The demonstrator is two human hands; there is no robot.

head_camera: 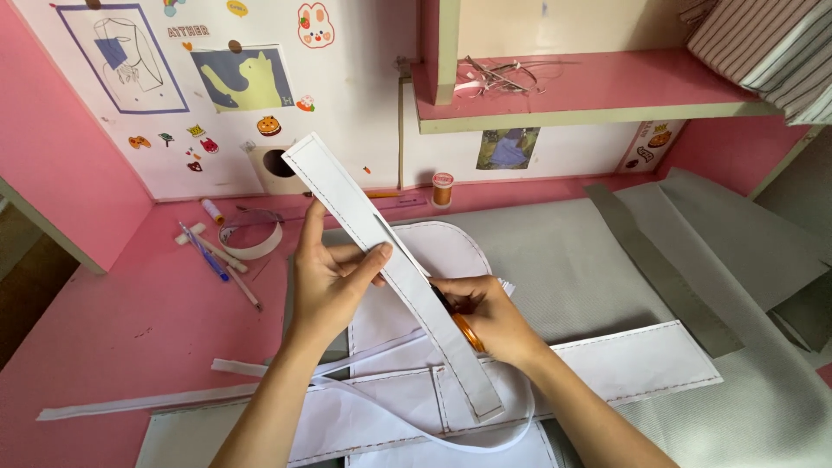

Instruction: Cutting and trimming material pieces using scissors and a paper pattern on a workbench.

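Holding a long white paper strip [394, 273] slanted above the pink surface [130, 321], the left hand [334, 282] pinches its middle; the right hand [485, 316] grips orange-handled scissors [464, 328] at its edge; trimmed offcuts [139, 401] lie below, so cutting seems well underway, unfinished.

2 bare forearms (no sleeves)

A long white paper strip [394, 269] with a dashed line along its edges slants from eleven o'clock down to five o'clock, raised above the desk. Orange-handled scissors [464, 328] meet its right edge near the middle, mostly hidden. A thin curling white offcut [416, 425] trails beneath the strip's lower end, looping toward six o'clock.
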